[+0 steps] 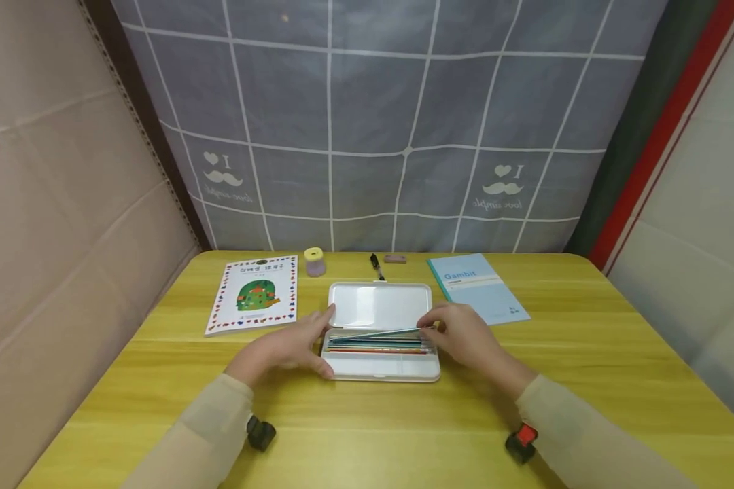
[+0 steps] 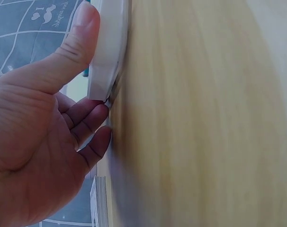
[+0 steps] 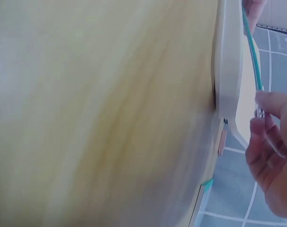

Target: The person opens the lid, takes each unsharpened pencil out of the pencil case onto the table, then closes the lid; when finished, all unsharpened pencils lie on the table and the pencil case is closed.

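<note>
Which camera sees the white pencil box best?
The head view: it shows the open pencil box from above, pencils inside. The left wrist view shows only part of its outside; the right wrist view, one side and some lid.

Sleeved L forearm [image 1: 186, 431] & R forearm [image 1: 593, 435] slant fwd and inward, both wrists bare, hands facing each other w/ a gap btwn. L hand [image 1: 287, 346]: thumb [image 2: 75, 54] stretched out, well apart from the fingers [image 2: 89, 123], which bend at the joints; palm shows in L wrist view. R hand [image 1: 461, 333]: thumb [image 3: 272, 101] & index in a pinch; other R fingers prob. curled toward palm, tho partly hidden.
</note>
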`<state>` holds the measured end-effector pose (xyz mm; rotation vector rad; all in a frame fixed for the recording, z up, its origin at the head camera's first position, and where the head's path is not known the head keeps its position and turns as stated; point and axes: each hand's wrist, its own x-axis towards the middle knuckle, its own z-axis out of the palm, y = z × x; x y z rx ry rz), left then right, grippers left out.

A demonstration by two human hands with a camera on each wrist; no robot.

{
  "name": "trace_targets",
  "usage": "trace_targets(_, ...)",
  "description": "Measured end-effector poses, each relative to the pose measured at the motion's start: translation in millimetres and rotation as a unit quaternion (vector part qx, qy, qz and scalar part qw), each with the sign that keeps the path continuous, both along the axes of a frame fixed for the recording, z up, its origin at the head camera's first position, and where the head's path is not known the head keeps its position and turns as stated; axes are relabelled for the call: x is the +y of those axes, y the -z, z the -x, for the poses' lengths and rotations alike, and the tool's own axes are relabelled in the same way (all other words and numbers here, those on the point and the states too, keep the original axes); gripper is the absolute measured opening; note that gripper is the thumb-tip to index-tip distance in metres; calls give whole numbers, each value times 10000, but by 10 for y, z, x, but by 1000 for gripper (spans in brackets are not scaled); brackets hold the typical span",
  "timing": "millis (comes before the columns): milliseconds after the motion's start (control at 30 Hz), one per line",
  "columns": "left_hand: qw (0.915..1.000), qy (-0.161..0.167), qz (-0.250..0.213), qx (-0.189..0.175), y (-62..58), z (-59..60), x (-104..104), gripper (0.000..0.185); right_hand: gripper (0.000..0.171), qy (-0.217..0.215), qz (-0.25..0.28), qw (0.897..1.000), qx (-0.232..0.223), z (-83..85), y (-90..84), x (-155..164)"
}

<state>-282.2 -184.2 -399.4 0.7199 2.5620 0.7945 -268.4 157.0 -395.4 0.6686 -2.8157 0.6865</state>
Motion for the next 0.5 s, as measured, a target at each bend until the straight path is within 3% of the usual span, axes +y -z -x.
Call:
trace_targets(267, 10000, 39, 41, 12, 7, 20, -5, 134, 8, -369, 1050, 9937, 92, 3, 34, 207)
trace_targets(500, 10000, -7, 53, -82, -13, 11, -1, 134, 8, -498, 1537, 9869, -41, 33, 16, 385)
